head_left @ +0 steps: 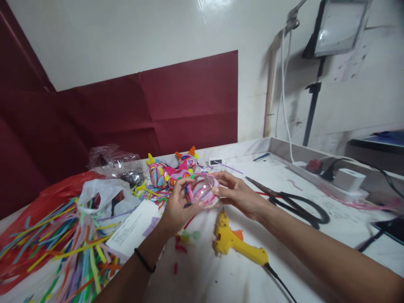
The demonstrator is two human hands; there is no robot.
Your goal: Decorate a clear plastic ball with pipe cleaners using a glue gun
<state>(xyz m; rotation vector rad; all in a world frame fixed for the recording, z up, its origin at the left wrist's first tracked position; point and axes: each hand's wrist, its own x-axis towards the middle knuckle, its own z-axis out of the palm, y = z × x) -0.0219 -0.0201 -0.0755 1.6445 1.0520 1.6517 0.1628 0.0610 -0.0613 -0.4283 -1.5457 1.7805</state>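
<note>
Both hands hold a clear plastic ball [203, 189] partly wrapped in pink and multicoloured pipe cleaners, lifted over the table. My left hand [181, 206] grips its left side, thumb along the lower edge. On the opposite side, my right hand [235, 193] pinches the rim with thumb and fingers. Just below the ball lies a yellow hot glue gun [235, 240], its nozzle toward the hands. Behind the ball sit several colourful pipe-cleaner figures [157, 173] with yellow and orange pointed pieces.
Loose pipe cleaners [78, 248] spread across the left beside a white card [135, 229] and a plastic bag [104, 195]. Large black-handled scissors [293, 204] lie at the right. A power strip [328, 183] with cables runs along the right edge. A lamp [342, 27] stands behind.
</note>
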